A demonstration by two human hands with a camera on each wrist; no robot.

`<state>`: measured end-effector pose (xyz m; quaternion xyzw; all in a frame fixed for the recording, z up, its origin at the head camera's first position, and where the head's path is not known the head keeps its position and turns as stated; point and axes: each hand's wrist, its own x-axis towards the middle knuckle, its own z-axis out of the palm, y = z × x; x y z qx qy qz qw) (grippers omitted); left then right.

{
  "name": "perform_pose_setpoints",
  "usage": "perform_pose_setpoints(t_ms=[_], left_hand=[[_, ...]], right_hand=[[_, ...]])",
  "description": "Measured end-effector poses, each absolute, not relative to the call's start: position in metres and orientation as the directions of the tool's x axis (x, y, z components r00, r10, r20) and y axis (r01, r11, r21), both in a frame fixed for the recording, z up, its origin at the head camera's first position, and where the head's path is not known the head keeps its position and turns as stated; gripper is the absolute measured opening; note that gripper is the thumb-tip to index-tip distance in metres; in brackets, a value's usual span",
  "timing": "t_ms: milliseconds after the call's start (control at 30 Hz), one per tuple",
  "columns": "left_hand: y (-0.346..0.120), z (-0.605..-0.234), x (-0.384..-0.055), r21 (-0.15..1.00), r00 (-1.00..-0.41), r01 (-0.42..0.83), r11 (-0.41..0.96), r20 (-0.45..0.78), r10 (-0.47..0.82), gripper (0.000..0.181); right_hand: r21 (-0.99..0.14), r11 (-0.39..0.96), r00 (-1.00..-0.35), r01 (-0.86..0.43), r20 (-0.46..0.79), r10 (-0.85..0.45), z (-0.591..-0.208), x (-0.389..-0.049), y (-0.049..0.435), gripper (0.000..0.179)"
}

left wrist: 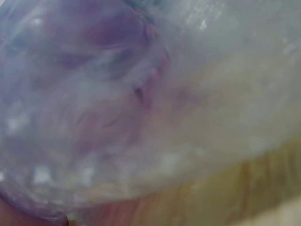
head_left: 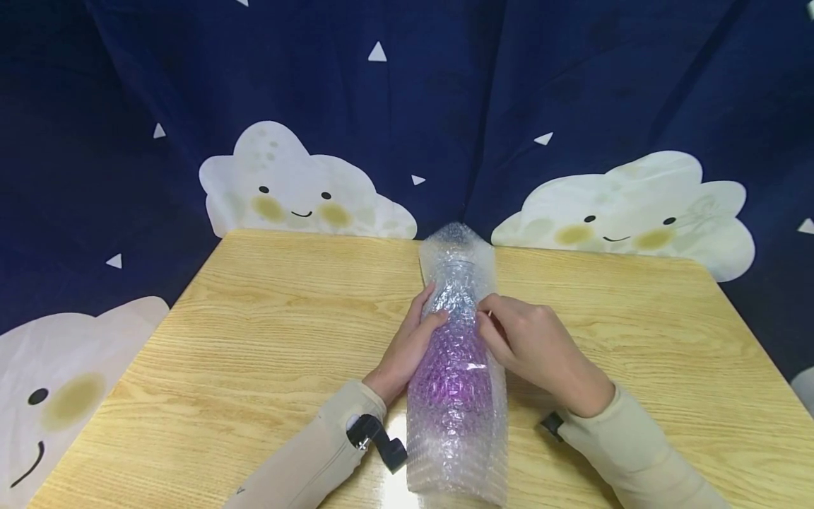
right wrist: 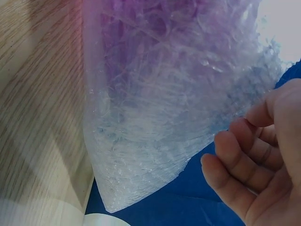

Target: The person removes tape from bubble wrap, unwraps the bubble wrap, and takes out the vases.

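My left grip (head_left: 405, 350) lies along the left flank of the bubble-wrapped bundle (head_left: 453, 410), thumb over its top, holding it from that side; the left wrist view is too blurred for me to tell how far the other fingers reach beneath. From that grip the bundle lies directly to the right, touching, over the table (head_left: 286, 339). Its long axis runs away from me, the broad end nearest my body and the narrow end showing against the dark blue cloth (head_left: 439, 92) behind the table's far edge. The wrap is clear, crinkled and glossy, with purple showing through the middle, pale towards the near end and bluish grey farther up. At its right edge my right grip (head_left: 537, 346) has thumb and forefinger together, pinching the wrap, the other fingers loosely bent. Neither hand is nearer: both touch the bundle, facing each other across its upper half.
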<state>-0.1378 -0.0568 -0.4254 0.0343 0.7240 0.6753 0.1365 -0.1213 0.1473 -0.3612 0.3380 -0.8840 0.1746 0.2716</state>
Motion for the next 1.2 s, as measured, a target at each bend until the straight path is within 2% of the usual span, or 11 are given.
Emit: perform_pose_setpoints(t_ms=[1200], left_hand=[[-0.0565, -0.4254, -0.1374, 0.987, -0.963, -0.126, 0.096, -0.145, 0.229, 0.071]], right_hand=[[-0.127, 0.672, -0.569, -0.729, 0.659, -0.492, -0.3603, -0.1234, 0.1523, 0.014]])
